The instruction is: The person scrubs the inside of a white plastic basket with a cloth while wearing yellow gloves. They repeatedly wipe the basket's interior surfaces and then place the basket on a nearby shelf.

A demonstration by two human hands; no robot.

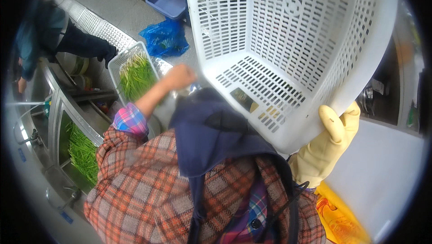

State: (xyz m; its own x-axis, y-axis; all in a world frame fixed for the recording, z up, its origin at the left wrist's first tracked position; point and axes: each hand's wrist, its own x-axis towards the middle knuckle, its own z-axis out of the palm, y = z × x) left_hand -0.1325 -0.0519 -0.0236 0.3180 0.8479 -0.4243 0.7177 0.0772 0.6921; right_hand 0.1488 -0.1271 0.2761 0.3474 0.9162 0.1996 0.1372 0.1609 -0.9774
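Observation:
A large white slotted plastic basket (280,51) is tilted in front of me, its inside facing the camera and no load visible in it. My right hand (334,132), in a cream rubber glove, grips its lower right rim. Bare, my left hand (180,77) is held apart from the basket with its fingers curled, blurred; nothing shows clearly in it. Beyond my left wrist, a smaller white basket (116,63) on the floor holds long green stalks with pale ends (136,77).
Steel sinks (55,109) with taps line the left side, one holding cut green stalks (82,153). A co-worker (44,38) stands at upper left by a metal floor grating (111,28). A blue plastic bag (165,38) and blue tub (167,1) lie beyond.

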